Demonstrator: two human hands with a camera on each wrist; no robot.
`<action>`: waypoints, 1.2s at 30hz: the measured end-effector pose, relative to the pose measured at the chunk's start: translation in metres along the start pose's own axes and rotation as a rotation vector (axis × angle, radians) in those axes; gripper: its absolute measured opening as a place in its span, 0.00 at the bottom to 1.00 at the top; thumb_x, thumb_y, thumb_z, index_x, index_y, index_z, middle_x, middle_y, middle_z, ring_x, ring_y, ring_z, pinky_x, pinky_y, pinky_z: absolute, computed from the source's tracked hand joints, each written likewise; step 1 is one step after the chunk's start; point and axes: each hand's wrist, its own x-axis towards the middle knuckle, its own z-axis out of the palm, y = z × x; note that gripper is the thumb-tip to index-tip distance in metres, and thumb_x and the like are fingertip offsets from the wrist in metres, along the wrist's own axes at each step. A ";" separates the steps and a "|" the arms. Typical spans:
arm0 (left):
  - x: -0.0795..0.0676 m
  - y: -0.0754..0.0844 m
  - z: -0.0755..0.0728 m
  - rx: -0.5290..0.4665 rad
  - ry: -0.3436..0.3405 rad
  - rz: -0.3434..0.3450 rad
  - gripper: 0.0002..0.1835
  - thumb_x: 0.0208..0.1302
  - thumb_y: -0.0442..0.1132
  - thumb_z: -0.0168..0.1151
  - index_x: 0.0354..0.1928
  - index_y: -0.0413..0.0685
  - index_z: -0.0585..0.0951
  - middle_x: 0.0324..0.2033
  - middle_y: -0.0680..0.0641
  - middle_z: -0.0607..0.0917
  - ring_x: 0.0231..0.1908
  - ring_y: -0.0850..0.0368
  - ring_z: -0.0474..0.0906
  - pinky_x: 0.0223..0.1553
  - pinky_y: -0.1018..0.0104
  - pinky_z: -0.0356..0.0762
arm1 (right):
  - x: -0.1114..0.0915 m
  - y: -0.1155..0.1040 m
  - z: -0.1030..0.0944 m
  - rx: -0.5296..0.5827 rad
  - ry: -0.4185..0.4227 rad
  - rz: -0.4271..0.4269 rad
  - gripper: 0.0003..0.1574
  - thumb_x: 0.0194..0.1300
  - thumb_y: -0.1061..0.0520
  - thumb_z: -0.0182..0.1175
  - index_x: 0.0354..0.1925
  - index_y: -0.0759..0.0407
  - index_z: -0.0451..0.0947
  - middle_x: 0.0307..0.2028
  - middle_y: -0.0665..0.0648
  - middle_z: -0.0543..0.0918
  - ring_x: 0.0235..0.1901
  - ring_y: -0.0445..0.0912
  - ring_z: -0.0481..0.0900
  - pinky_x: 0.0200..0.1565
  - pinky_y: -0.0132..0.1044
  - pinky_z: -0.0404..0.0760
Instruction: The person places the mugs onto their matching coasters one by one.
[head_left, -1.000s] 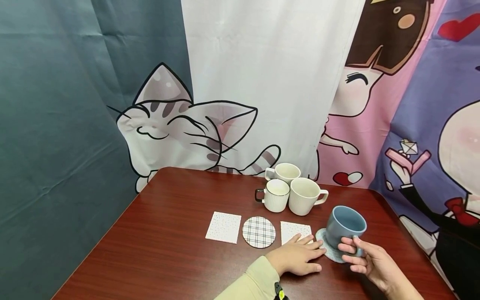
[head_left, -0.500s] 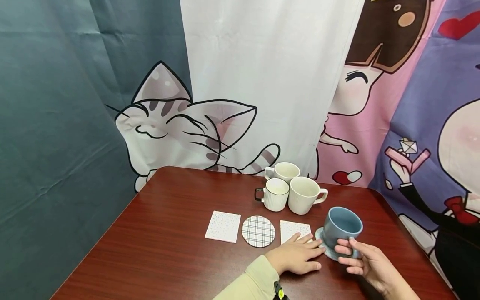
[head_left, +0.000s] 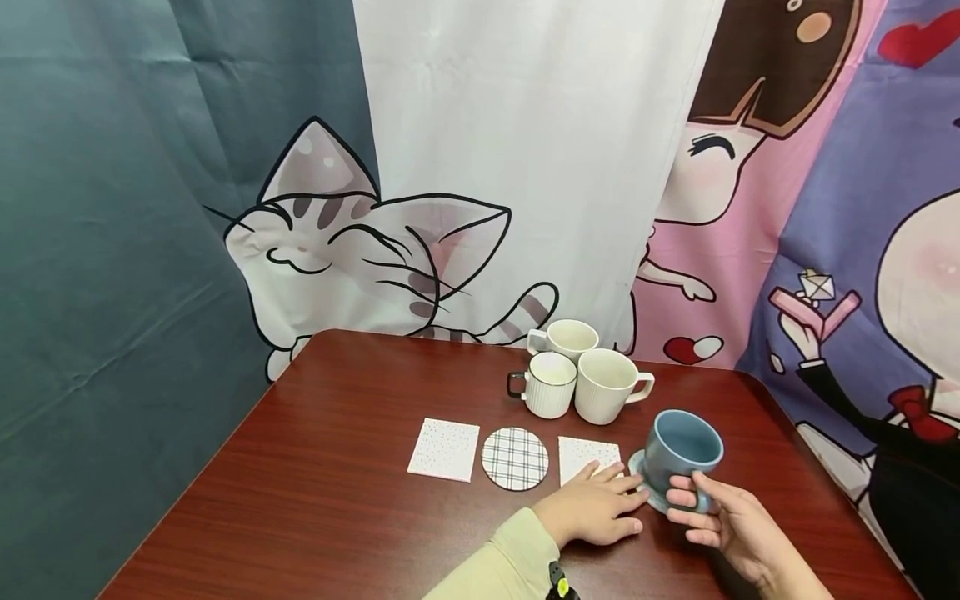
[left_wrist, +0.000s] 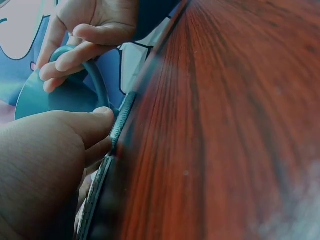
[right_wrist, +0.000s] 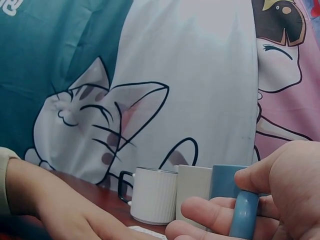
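Note:
A blue mug (head_left: 678, 450) stands upright over a round pale-blue coaster (head_left: 640, 468) at the right of the table. My right hand (head_left: 738, 527) grips its handle (right_wrist: 245, 214), thumb on top and fingers through the loop. My left hand (head_left: 592, 505) lies palm down with fingers spread. Its fingertips reach the edge of the round coaster and cover the lower part of a speckled square coaster (head_left: 581, 454). In the left wrist view the thumb is right beside the base of the blue mug (left_wrist: 60, 97).
A plaid round coaster (head_left: 515, 459) and another speckled square coaster (head_left: 444, 450) lie to the left in a row. Behind them stand a ribbed white mug with a black handle (head_left: 550, 387) and two cream mugs (head_left: 604, 390). A printed curtain (head_left: 465, 125) hangs behind the table (head_left: 315, 467).
The blue mug and my right hand have shifted slightly left over the round coaster. My left hand has stayed in place. The head view has tilted a little.

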 end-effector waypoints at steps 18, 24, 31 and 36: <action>0.000 -0.004 -0.002 -0.032 -0.003 -0.007 0.28 0.77 0.64 0.42 0.76 0.74 0.64 0.75 0.69 0.59 0.77 0.63 0.49 0.75 0.58 0.48 | -0.001 0.000 0.002 -0.014 -0.005 -0.018 0.30 0.85 0.53 0.36 0.49 0.52 0.88 0.45 0.54 0.89 0.44 0.47 0.89 0.42 0.38 0.86; 0.001 -0.002 -0.001 -0.027 -0.003 -0.012 0.28 0.77 0.64 0.42 0.76 0.74 0.64 0.75 0.69 0.59 0.77 0.63 0.49 0.75 0.57 0.49 | -0.002 0.002 0.003 0.002 0.026 -0.013 0.30 0.84 0.52 0.37 0.48 0.53 0.88 0.44 0.54 0.90 0.44 0.47 0.89 0.42 0.38 0.86; 0.001 0.000 -0.001 -0.014 0.001 -0.011 0.28 0.77 0.64 0.41 0.75 0.74 0.65 0.75 0.69 0.60 0.77 0.63 0.50 0.75 0.57 0.50 | -0.005 0.002 0.008 -0.021 0.141 0.015 0.27 0.83 0.49 0.41 0.45 0.50 0.89 0.42 0.54 0.90 0.43 0.47 0.89 0.42 0.39 0.86; 0.001 0.002 -0.002 0.000 0.001 -0.016 0.28 0.77 0.63 0.42 0.75 0.74 0.65 0.75 0.69 0.60 0.76 0.64 0.50 0.75 0.57 0.50 | -0.006 0.002 0.016 -0.046 0.232 0.024 0.25 0.82 0.47 0.45 0.43 0.49 0.88 0.42 0.53 0.90 0.43 0.47 0.89 0.44 0.40 0.86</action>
